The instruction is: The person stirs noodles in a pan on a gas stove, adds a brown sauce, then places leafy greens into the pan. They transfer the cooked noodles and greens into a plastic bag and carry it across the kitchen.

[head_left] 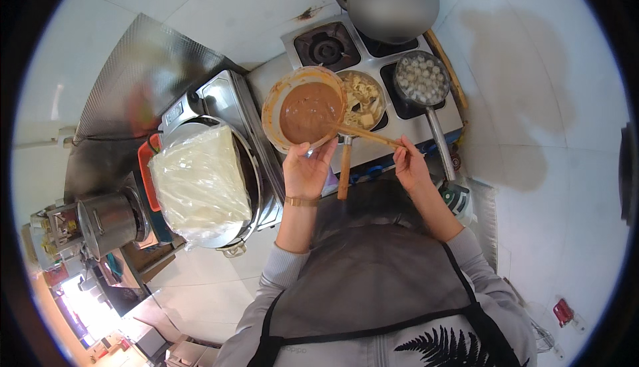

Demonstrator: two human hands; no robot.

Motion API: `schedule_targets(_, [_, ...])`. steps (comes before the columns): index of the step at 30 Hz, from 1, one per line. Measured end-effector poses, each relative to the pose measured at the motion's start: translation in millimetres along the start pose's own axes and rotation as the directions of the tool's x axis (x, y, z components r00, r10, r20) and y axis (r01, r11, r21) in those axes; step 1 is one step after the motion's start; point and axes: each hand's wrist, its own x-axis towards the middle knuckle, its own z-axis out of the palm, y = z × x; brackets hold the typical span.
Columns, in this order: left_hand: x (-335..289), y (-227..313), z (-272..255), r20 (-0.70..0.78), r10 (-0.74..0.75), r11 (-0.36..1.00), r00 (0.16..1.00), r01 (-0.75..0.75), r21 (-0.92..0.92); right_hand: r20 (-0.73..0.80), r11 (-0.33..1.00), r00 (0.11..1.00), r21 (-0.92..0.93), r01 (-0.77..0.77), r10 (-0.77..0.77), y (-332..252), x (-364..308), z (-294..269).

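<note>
My left hand grips the near rim of a wide round bowl, fingers beneath and thumb at the edge. Thick brown sauce fills much of it, and smears coat the inner wall. Pinched in my right hand are wooden chopsticks, slanting left over the rim with their far ends at the sauce. The bowl is tilted and partly overlaps a pan of pale yellow pieces, perhaps noodles and tofu. That pan's wooden handle points toward me between my hands.
On the stove, a saucepan holds round pale balls in liquid at right. A large kettle-like pot stands behind, beside a bare burner. At left, a plastic-wrapped bundle covers a big round pot; a tall metal pot stands farther left.
</note>
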Motion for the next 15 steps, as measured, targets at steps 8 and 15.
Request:
schedule_targets(8, [-7.7, 3.3, 5.4, 0.063, 0.042, 0.991, 0.997, -0.05, 0.122, -0.073, 0.982, 0.984, 0.091, 0.167, -0.16, -27.6, 20.1, 23.3])
schedule_targets(15, [-5.1, -11.6, 0.9, 0.163, 0.212, 0.934, 0.964, -0.249, 0.258, 0.298, 0.632, 0.802, -0.499, 0.594, -0.518, -40.8, -83.6, 56.1])
